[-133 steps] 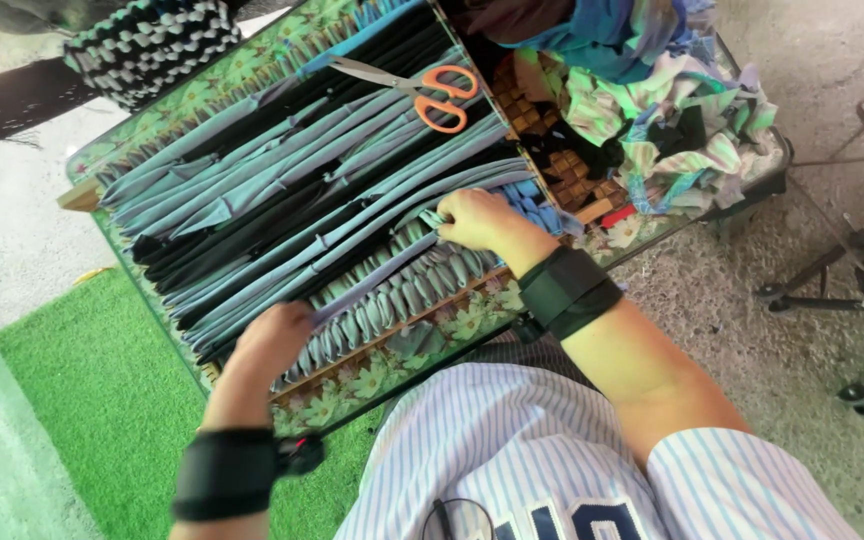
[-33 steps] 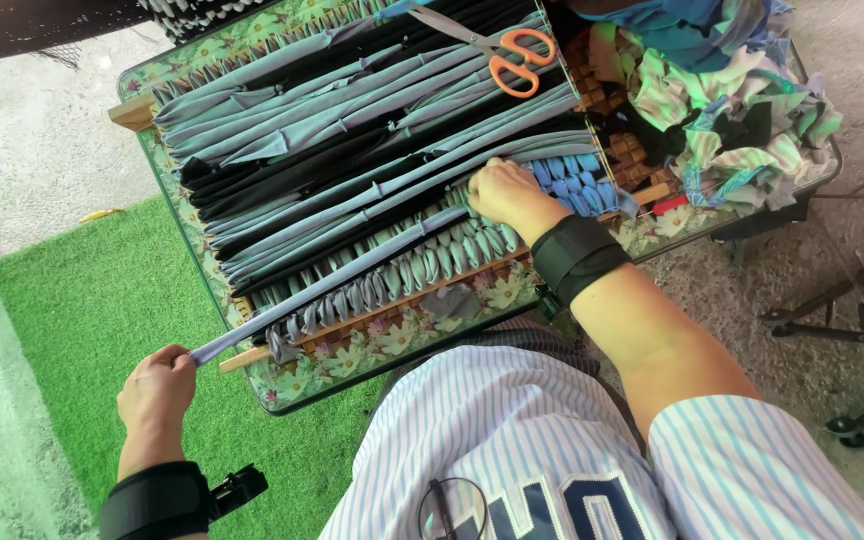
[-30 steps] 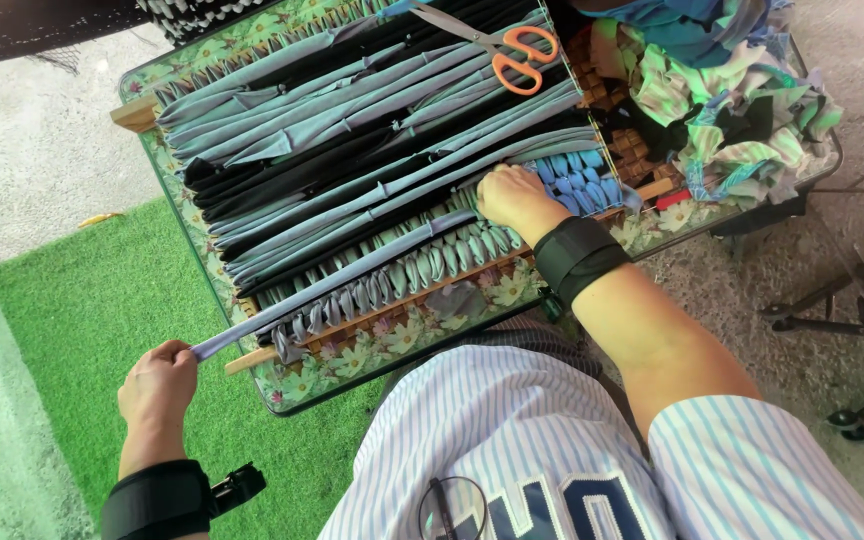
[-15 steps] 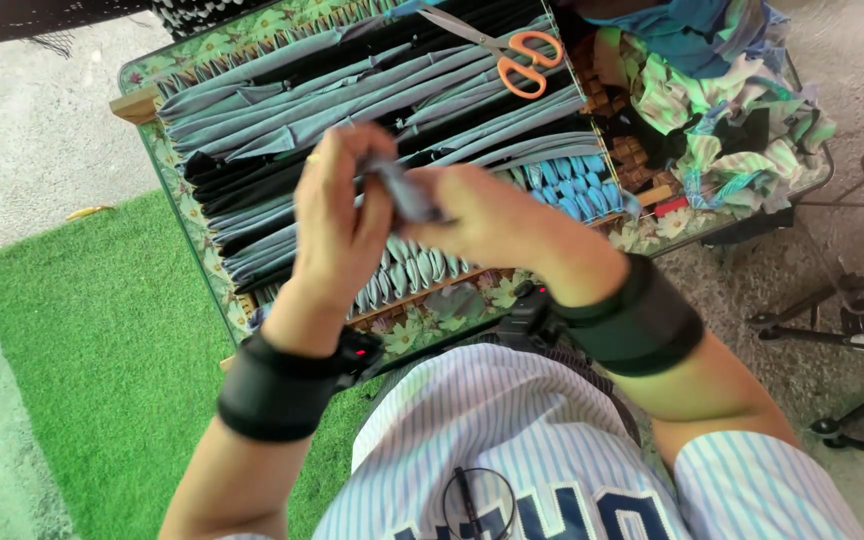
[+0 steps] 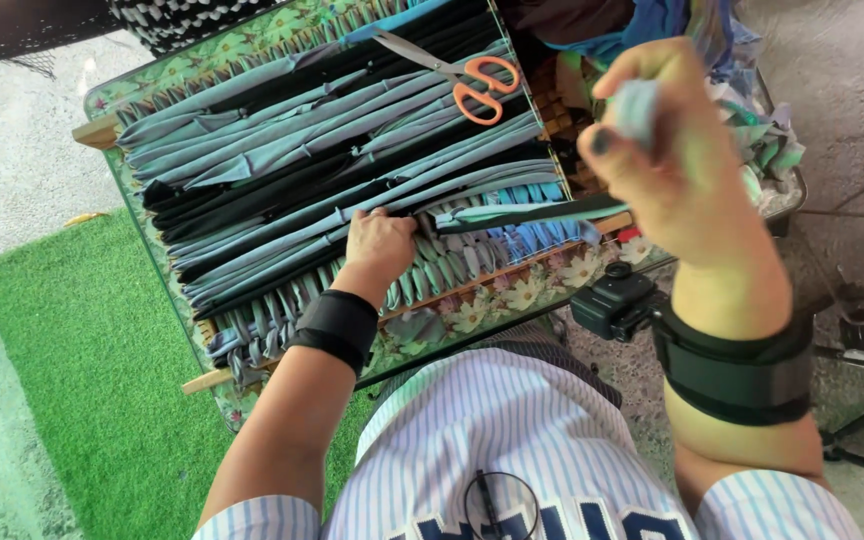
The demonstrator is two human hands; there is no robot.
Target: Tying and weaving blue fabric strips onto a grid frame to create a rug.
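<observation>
Fabric strip (image 5: 527,212) stretched from weave on worktop (image 5: 202,330) up to our raised right hand (image 5: 687,170), pinched shut on its end; left hand (image 5: 380,243) presses woven rows (image 5: 472,265), fingers curled; we judge hard pull could bunch rows or slip strip from grip.

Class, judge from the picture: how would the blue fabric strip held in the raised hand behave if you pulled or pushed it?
The fabric strip probably is floppy: it runs taut only between the right hand and the left hand. Pushed, it would likely buckle, like the folded strips on the loom. It seems light, pinched by fingertips.
</observation>
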